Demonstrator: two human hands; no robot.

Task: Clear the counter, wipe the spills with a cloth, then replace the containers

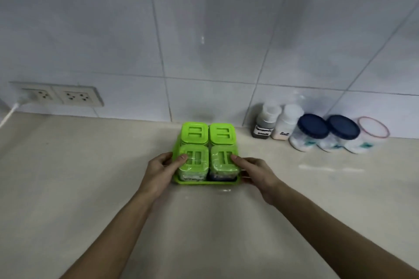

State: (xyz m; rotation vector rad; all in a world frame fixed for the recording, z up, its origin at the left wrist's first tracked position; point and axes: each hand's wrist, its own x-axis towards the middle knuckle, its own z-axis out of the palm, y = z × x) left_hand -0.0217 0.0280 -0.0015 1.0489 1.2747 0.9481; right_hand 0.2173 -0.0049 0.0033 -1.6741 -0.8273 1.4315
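A green tray [205, 181] holding several green-lidded jars [195, 135] stands on the beige counter [79, 176], close to the tiled wall. My left hand [161, 171] grips the tray's left side, thumb resting on the near-left jar lid. My right hand [254, 172] grips the right side, thumb on the near-right jar lid. A white streak of spill [331, 168] lies on the counter to the right of the tray.
Along the wall at right stand two small labelled bottles [265, 124], two blue-lidded jars [313, 131] and a red-rimmed clear jar [371, 133]. A double wall socket [68, 97] with a white plug and cable [9, 113] is at far left.
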